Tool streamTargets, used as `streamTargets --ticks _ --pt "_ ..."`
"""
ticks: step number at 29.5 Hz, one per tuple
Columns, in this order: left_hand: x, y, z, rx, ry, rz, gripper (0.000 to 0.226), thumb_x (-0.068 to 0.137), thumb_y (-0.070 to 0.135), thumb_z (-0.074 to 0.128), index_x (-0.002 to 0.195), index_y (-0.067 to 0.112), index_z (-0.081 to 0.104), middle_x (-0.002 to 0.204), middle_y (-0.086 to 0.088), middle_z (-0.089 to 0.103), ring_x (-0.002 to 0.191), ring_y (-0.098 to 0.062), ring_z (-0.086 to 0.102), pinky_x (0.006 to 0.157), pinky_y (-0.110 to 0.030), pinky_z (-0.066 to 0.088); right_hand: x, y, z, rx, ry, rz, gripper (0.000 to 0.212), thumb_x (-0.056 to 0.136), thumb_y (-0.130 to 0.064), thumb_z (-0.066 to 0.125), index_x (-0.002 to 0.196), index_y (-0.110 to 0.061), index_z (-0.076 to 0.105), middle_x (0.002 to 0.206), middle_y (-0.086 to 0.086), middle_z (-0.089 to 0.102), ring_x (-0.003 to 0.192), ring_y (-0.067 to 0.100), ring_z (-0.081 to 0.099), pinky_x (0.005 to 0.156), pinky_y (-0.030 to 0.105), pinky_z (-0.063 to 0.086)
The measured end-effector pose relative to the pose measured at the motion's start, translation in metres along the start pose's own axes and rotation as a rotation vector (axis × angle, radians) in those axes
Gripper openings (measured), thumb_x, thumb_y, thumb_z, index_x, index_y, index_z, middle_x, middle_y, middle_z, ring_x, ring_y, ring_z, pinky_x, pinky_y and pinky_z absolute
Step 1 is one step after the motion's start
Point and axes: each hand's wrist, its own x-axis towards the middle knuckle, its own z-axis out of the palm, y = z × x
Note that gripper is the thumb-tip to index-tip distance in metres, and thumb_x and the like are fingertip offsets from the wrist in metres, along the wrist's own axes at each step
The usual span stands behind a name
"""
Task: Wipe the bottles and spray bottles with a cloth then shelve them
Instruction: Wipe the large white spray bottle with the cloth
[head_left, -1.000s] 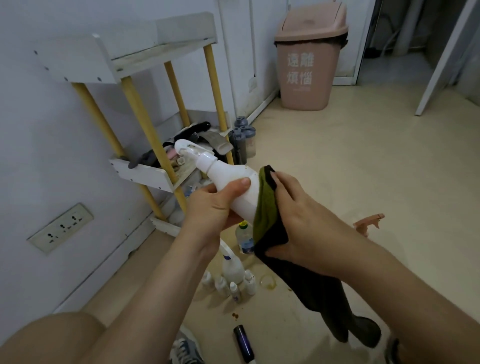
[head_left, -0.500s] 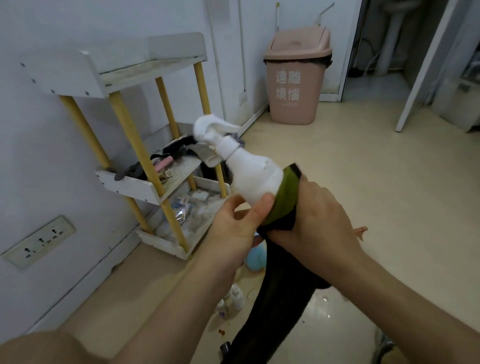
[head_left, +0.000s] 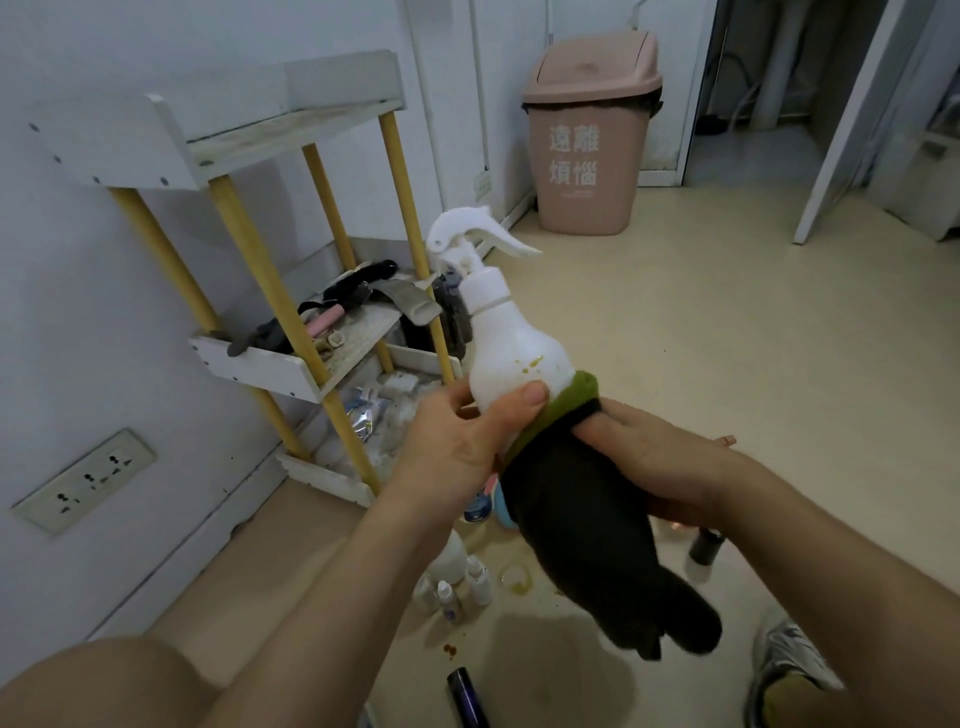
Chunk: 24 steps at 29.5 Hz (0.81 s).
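Both forearms reach forward. Left hand (head_left: 457, 441): thumb and fingers curl round the lower body of the spray bottle (head_left: 509, 358), its nozzle tilted up and away. Right hand (head_left: 660, 457): fingers grip the cloth (head_left: 582, 514) wrapped over the bottle's base. Shelf (head_left: 260, 364) at left; bin (head_left: 592, 135) behind; small bottles (head_left: 457, 587) on the floor below.

White spray bottle (head_left: 511, 358) held upright, nozzle up, yellow spots on its body. Left hand (head_left: 460, 441) grips its lower part; right hand (head_left: 657, 457) holds a dark cloth (head_left: 582, 514) with green edge round the base. Shelf rack (head_left: 249, 249) stands behind at left.
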Motion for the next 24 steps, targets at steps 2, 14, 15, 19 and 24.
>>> streamTargets --ticks 2,14,15,19,24 --pt "0.000 0.001 0.000 -0.006 -0.026 0.010 0.056 0.066 0.042 0.082 0.109 0.010 0.067 0.092 -0.001 0.076 0.087 -0.015 0.073 0.066 -0.020 0.055 0.000 0.002 0.003 0.063 -0.077 -0.003 0.028 0.091 -0.019 0.065 0.118 -0.016 0.060 0.109 0.009 0.071 0.100 0.019 0.070 0.084 0.028 0.058" --pt "-0.010 -0.048 -0.015 0.216 -0.423 -0.259 0.043 0.086 0.032 0.072 0.125 0.024 0.060 0.116 0.002 0.071 0.108 -0.012 0.067 0.092 -0.032 0.055 0.007 -0.004 0.000 -0.004 0.569 -0.286 0.055 0.054 -0.037 0.082 0.105 -0.025 0.067 0.096 -0.006 0.075 0.089 0.011 0.071 0.081 0.034 0.056" --pt "-0.010 -0.058 -0.019 0.424 -0.481 -0.266 0.034 0.086 0.026 0.073 0.119 0.025 0.064 0.113 0.004 0.072 0.106 -0.009 0.067 0.095 -0.033 0.054 0.005 -0.009 -0.006 0.036 0.570 -0.288 0.051 0.058 -0.035 0.082 0.106 -0.024 0.067 0.096 -0.005 0.075 0.089 0.012 0.072 0.079 0.032 0.056" --pt "0.005 -0.064 -0.047 0.868 -0.190 -0.154 0.007 0.091 0.030 0.066 0.089 0.035 0.070 0.091 0.009 0.071 0.086 -0.007 0.066 0.085 -0.043 0.054 -0.001 -0.012 -0.023 -0.133 0.591 -0.269 0.050 0.062 -0.035 0.085 0.108 -0.031 0.064 0.099 -0.012 0.072 0.092 0.006 0.069 0.080 0.028 0.054" --pt "0.005 -0.007 -0.051 0.797 0.428 0.125 0.022 0.089 0.013 0.066 0.080 0.033 0.069 0.072 0.011 0.067 0.071 -0.009 0.062 0.063 -0.033 0.053 0.002 0.004 -0.014 -0.321 0.583 -0.191 0.066 0.048 -0.052 0.081 0.107 -0.038 0.057 0.101 -0.015 0.068 0.096 0.005 0.065 0.087 0.035 0.054"
